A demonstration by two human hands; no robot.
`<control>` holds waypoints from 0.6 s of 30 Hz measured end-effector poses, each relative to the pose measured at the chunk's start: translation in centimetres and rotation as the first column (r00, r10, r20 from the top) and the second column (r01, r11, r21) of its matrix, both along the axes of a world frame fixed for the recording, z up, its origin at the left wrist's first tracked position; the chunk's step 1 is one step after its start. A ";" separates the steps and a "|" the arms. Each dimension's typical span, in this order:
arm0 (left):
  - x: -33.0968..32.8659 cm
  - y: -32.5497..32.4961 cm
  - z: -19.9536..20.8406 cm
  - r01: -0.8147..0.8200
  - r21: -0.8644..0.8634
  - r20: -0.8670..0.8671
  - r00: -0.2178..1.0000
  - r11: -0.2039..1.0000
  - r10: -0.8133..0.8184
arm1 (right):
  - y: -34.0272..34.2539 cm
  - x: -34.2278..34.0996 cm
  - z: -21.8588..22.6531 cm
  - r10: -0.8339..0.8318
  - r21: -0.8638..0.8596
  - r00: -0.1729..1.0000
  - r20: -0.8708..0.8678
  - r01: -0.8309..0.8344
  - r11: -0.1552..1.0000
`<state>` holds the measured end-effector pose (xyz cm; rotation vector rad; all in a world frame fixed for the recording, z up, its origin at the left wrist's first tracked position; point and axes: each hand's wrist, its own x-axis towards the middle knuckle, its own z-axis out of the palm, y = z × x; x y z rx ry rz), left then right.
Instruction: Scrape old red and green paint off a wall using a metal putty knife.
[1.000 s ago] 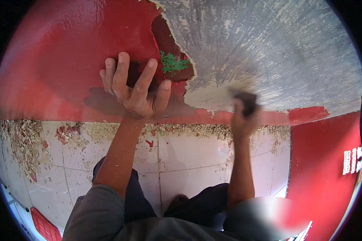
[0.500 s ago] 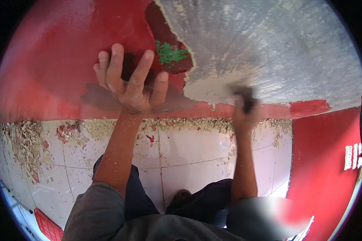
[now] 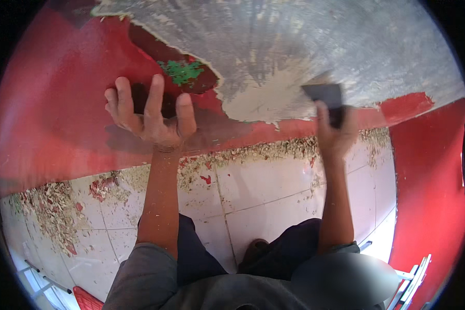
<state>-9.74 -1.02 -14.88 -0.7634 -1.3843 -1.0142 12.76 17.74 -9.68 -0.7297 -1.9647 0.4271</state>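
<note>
My left hand (image 3: 152, 119) rests against a red painted wall (image 3: 62, 103), its fingers spread and its fingertips at the surface. My right hand (image 3: 337, 134) grips a dark flat-bladed scraper (image 3: 325, 94), a little blurred. Its blade lies at the wall over a scraped grey and beige area (image 3: 258, 51) with a ragged edge. Between that area and my left hand is a dark maroon strip with a green paint patch (image 3: 182, 72). A piece of red paint (image 3: 405, 107) stays on the wall to the right of the scraper.
Paint chips and shavings (image 3: 51, 212) lie along the wall's foot on the white tiled floor (image 3: 263, 188), thickest at left. A red side wall (image 3: 429, 170) stands at right, with a light metal frame (image 3: 413, 281) near it. A red plastic item (image 3: 87, 299) is at lower left.
The scraper in my right hand has moved slightly right and up across the wall. My left hand stays on the wall. The whole view has tilted and shifted.
</note>
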 end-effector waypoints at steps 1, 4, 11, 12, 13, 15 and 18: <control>-0.1 -0.3 -0.4 0.000 0.000 0.005 1.000 1.000 0.000 | -0.3 0.5 -2.3 -0.027 0.142 0.968 0.250 -0.009 0.990; -0.3 -0.1 0.1 0.009 0.010 -0.003 1.000 1.000 -0.009 | -0.2 -0.1 -4.3 -0.019 0.217 0.916 0.402 -0.075 0.973; -0.5 -0.4 0.3 -0.013 -0.004 -0.022 1.000 1.000 0.013 | 0.4 0.1 -6.9 0.123 0.286 0.952 0.279 -0.205 0.936; -0.4 -0.2 0.1 -0.013 -0.010 -0.023 1.000 1.000 0.013 | 0.6 0.1 -6.0 0.125 0.281 0.953 0.277 -0.204 0.938; -0.3 0.2 0.1 -0.010 -0.008 -0.013 1.000 1.000 0.010 | 1.0 0.3 -4.5 0.054 0.318 0.979 0.195 -0.115 0.941; 0.3 -0.1 0.4 -0.004 -0.014 -0.001 1.000 1.000 0.004 | 2.2 -0.5 -4.7 0.063 0.238 0.998 -0.002 -0.060 0.969; 0.2 0.1 0.6 -0.003 -0.011 0.041 0.999 1.000 0.004 | 0.7 -0.5 -7.9 0.113 0.289 0.958 0.265 -0.191 0.938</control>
